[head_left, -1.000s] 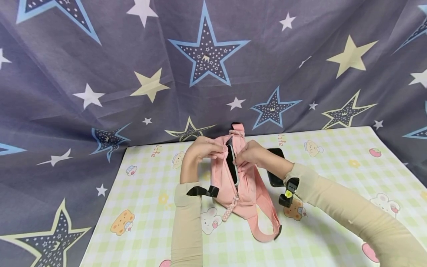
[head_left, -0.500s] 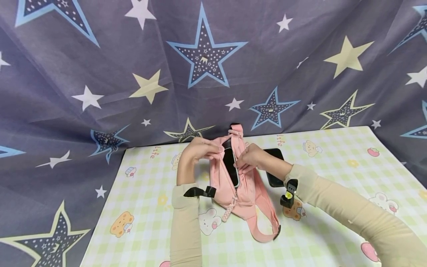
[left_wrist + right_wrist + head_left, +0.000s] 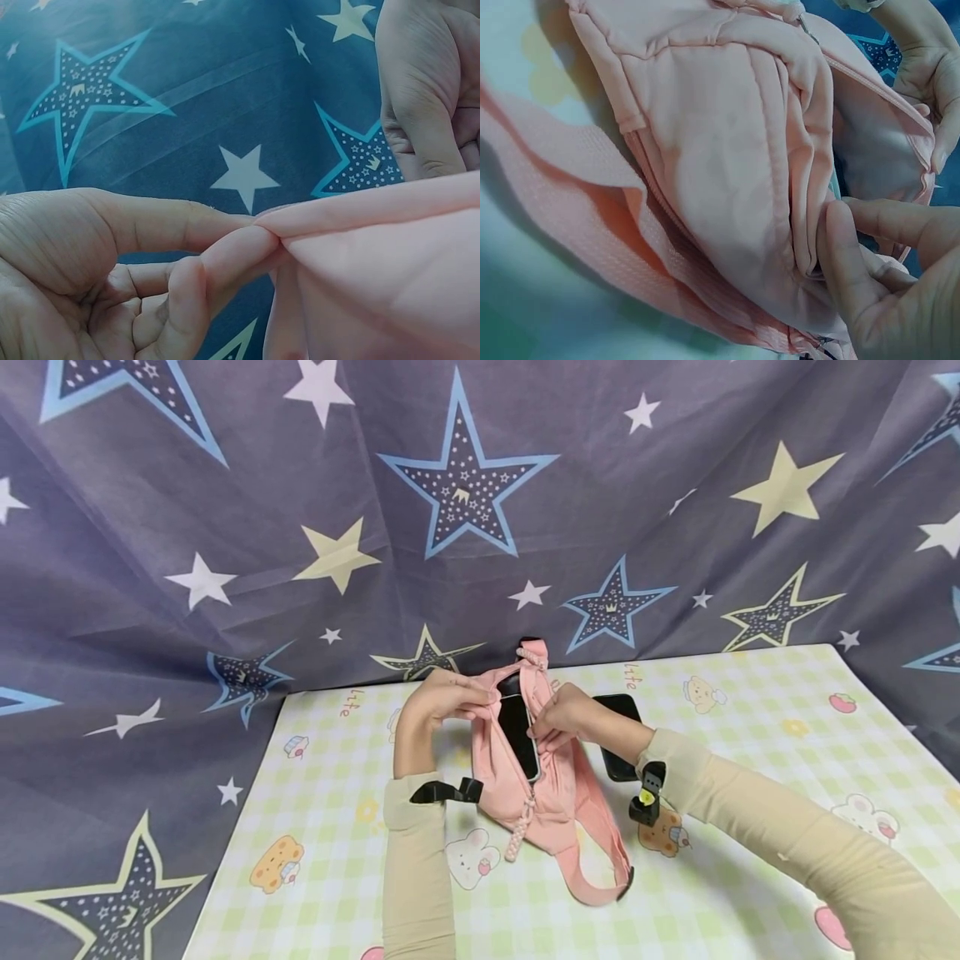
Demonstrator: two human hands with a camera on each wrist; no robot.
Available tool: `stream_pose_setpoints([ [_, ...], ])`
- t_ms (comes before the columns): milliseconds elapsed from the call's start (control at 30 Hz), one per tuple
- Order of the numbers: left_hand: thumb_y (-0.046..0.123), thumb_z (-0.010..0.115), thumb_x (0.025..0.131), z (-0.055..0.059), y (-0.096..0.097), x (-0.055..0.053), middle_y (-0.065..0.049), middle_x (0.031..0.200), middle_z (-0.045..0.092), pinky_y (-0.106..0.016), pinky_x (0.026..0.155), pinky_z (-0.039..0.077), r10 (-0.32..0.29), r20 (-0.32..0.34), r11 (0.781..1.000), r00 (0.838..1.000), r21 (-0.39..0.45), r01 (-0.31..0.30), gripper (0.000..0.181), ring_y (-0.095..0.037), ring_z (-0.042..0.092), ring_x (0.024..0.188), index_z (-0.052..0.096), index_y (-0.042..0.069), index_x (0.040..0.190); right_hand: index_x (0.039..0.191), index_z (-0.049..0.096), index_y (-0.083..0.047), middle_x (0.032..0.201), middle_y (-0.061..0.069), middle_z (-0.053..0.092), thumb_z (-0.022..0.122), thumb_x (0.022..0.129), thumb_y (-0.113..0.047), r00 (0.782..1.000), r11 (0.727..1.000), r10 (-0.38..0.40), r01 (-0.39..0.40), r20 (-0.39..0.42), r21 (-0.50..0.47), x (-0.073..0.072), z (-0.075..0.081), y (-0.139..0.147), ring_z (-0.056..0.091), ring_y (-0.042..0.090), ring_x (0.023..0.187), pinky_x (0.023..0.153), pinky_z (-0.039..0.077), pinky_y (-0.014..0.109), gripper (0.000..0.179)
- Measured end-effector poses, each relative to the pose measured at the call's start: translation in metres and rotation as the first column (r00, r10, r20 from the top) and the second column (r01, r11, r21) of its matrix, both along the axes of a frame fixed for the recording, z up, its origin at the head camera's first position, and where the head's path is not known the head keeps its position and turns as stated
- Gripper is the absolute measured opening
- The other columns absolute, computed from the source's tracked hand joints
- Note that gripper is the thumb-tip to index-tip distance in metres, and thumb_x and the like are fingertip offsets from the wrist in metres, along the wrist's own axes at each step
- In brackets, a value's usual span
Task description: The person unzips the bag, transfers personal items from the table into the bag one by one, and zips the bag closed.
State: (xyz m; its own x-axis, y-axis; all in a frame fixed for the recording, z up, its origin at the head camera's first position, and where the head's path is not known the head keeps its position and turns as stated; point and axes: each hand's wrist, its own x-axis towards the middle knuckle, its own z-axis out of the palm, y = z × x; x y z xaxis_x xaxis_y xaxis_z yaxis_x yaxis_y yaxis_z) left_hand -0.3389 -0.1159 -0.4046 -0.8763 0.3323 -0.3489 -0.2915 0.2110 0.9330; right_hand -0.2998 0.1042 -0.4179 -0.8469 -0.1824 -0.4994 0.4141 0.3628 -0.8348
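Observation:
A pink sling bag (image 3: 551, 797) lies on the table with its zipped opening spread apart. In that opening sits a phone (image 3: 516, 735) with a dark screen and a pale edge. My left hand (image 3: 444, 697) pinches the left lip of the opening between thumb and fingers, drawing the fabric taut in the left wrist view. On the other side my right hand (image 3: 564, 717) pinches the right lip, fingertips right at the phone's edge. The right wrist view shows its thumb on the outer fabric (image 3: 705, 150), while the other fingers are partly hidden inside.
A black flat rectangular thing (image 3: 619, 767) with rounded corners lies right of the bag, partly under my right forearm. The bag's strap (image 3: 588, 885) loops toward the front. A starry curtain (image 3: 337, 627) hangs behind the checked tablecloth (image 3: 315, 827).
My left hand has moved slightly left, pulling its lip outward. The opening has widened, and more of the phone's screen shows. My right hand has barely moved.

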Motion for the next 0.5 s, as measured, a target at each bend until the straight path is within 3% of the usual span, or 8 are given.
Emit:
stream_pose_setpoints([
  [367, 0.0, 0.074, 0.089, 0.0, -0.004, 0.0, 0.003, 0.066, 0.073, -0.017, 0.057, 0.057, -0.04, -0.004, 0.999, 0.999, -0.006, 0.04, 0.016, -0.005, 0.07, 0.059, 0.076, -0.008, 0.103, 0.094, 0.074, 0.016, 0.066, 0.01, 0.074, 0.073, 0.081, 0.015, 0.999, 1.0, 0.017, -0.018, 0.037, 0.017, -0.012, -0.001, 0.004, 0.069, 0.013, 0.052, 0.054, 0.06, 0.023, 0.013],
  [500, -0.001, 0.073, 0.089, 0.001, -0.004, 0.001, 0.003, 0.068, 0.074, -0.016, 0.056, 0.056, -0.036, -0.004, 0.999, 0.999, 0.001, 0.036, 0.021, -0.005, 0.071, 0.059, 0.074, -0.01, 0.108, 0.091, 0.075, 0.014, 0.064, 0.01, 0.073, 0.076, 0.08, 0.014, 0.996, 1.0, 0.023, -0.024, 0.081, 0.016, -0.016, 0.0, 0.004, 0.07, 0.015, 0.054, 0.055, 0.06, 0.023, 0.011],
])
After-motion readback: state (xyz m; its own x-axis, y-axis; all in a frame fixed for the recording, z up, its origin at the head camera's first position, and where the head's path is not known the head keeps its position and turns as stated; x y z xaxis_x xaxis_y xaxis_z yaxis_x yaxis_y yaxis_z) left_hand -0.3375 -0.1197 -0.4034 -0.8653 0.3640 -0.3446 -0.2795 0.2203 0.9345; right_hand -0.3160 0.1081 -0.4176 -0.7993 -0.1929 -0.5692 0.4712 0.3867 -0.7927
